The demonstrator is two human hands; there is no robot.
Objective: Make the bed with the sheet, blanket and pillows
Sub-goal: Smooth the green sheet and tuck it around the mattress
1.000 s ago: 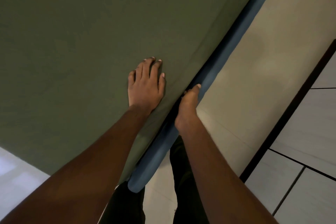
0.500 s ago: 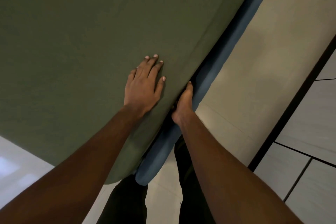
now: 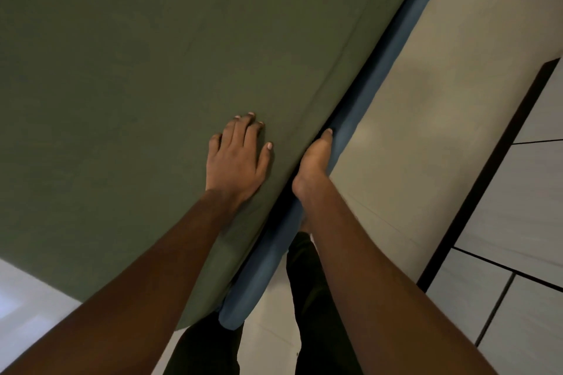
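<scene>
1. The blue bed rail (image 3: 380, 70) is the landmark. It runs as a long diagonal from its rounded near end by the person's legs up and away to the right.
2. The green sheet (image 3: 182, 70) lies spread flat over the bed on the left of the rail. Its edge drops into the dark gap that runs the length of the rail. No blanket or pillow is in view.
3. The left hand (image 3: 237, 158) lies on the sheet just left of the rail, palm down with the fingers straight and spread, pressing the cloth flat.
4. The right hand (image 3: 312, 164) is the nearer one, at the rail itself. Its thumb rests against the rail's inner edge and its fingers go down into the gap out of sight, so whether they hold the sheet's edge cannot be told.
5. The tuck seems to turn on this line: the sheet's loose edge runs parallel to the rail, so the right hand would likely work along it, away from the near end.
6. Compared with half a second ago, both hands sit slightly farther along the rail from its near end. The right thumb tip, then lying low against the sheet's edge, now shows up on the rail. The left hand is flat as before.
</scene>
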